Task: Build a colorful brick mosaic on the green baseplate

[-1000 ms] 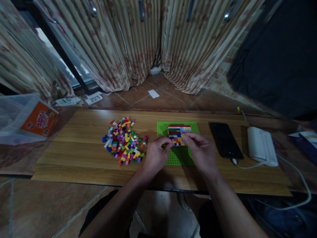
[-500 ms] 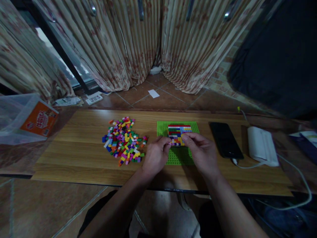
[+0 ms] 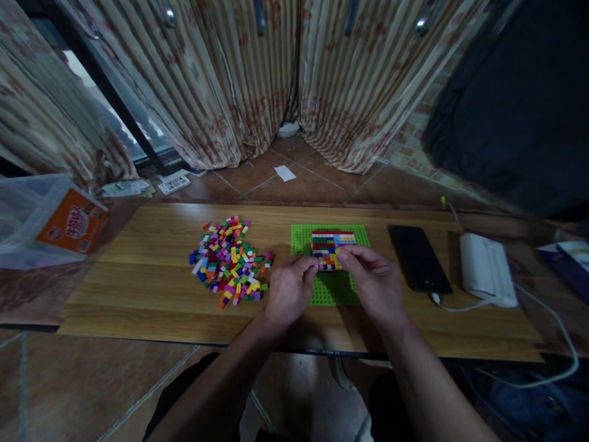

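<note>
A block of colourful toy bricks (image 3: 326, 242), built up in rows, sits on a green studded baseplate (image 3: 335, 296). My left hand (image 3: 289, 288) is closed at its lower left corner, thumb and forefinger pinched together. Whatever lies between those fingertips is too small to make out. On the right side of the build, my right hand (image 3: 377, 279) pinches at a small yellow brick (image 3: 339, 251). My fingers cover part of the lower right rows.
Loose toy bricks (image 3: 232, 261) lie in a pile left of the baseplate on the wooden table (image 3: 138, 270). To the right are a black phone (image 3: 418, 259) with a cable and a white power bank (image 3: 488, 270). A clear plastic bin (image 3: 27, 215) stands at far left.
Both hands keep nearly the same places at the brick build. The whole view has shifted very slightly.
</note>
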Action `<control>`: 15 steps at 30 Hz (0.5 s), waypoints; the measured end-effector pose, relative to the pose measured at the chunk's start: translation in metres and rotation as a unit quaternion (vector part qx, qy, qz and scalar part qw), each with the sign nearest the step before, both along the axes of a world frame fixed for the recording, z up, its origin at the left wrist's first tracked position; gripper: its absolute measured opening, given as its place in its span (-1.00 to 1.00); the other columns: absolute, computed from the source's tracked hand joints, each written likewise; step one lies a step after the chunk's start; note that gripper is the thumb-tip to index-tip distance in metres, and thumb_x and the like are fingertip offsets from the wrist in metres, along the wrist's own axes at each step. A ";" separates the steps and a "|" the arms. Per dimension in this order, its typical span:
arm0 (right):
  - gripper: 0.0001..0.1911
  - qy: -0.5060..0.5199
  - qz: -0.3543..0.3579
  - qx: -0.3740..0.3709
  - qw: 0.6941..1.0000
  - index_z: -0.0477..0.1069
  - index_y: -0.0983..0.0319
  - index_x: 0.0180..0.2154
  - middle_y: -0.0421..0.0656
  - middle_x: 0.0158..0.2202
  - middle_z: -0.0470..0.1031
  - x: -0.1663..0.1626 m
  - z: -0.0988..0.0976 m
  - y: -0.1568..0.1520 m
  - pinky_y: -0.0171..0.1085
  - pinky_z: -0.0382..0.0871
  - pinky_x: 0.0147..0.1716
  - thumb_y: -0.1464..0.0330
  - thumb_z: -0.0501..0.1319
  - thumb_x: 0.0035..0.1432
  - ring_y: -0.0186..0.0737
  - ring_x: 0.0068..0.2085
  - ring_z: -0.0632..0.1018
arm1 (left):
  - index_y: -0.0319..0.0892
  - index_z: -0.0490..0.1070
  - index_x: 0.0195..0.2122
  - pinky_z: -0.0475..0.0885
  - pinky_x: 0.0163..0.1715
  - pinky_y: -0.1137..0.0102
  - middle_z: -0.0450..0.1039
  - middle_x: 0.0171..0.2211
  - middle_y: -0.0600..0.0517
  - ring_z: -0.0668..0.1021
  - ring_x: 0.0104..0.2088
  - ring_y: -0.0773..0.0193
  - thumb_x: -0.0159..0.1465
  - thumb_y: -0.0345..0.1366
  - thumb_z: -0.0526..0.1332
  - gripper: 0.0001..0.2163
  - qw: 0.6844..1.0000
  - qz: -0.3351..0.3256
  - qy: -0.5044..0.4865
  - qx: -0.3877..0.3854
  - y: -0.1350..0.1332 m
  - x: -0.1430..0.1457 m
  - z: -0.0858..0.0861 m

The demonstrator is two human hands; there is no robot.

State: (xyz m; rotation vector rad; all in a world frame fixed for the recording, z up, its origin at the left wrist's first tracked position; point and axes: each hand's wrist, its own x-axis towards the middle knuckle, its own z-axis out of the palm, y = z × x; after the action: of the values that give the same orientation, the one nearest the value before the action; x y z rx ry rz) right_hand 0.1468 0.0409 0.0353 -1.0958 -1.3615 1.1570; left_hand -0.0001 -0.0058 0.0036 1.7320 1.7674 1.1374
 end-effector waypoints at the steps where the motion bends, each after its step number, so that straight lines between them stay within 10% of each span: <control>1: -0.84 -0.002 0.003 0.000 1.000 0.58 0.17 -0.41 -0.22 -0.44 0.58 0.000 0.000 0.000 -0.24 0.41 -0.32 0.21 0.36 0.03 -0.25 -0.39 0.52 | -0.08 0.54 -0.19 0.47 -0.18 0.35 0.59 -0.22 0.04 0.60 -0.23 0.25 0.32 -0.38 0.17 -0.84 1.000 -0.001 0.006 0.002 0.000 0.000 -0.001; 15: -0.84 -0.199 0.032 0.128 0.971 0.55 0.20 -0.33 -0.17 -0.35 0.56 0.002 -0.008 -0.002 -0.23 0.37 -0.28 0.27 0.24 0.19 -0.23 -0.33 0.53 | -0.14 0.42 -0.09 0.51 -0.20 0.34 0.58 -0.28 0.02 0.62 -0.25 0.23 0.25 -0.46 0.21 -0.78 1.000 0.023 0.005 -0.009 0.003 0.004 -0.004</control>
State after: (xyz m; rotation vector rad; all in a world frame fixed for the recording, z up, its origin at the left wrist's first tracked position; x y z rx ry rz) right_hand 0.1491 0.0386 0.0277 -1.1373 -1.8124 0.7987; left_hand 0.0038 -0.0025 -0.0002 1.6969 1.8267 1.1316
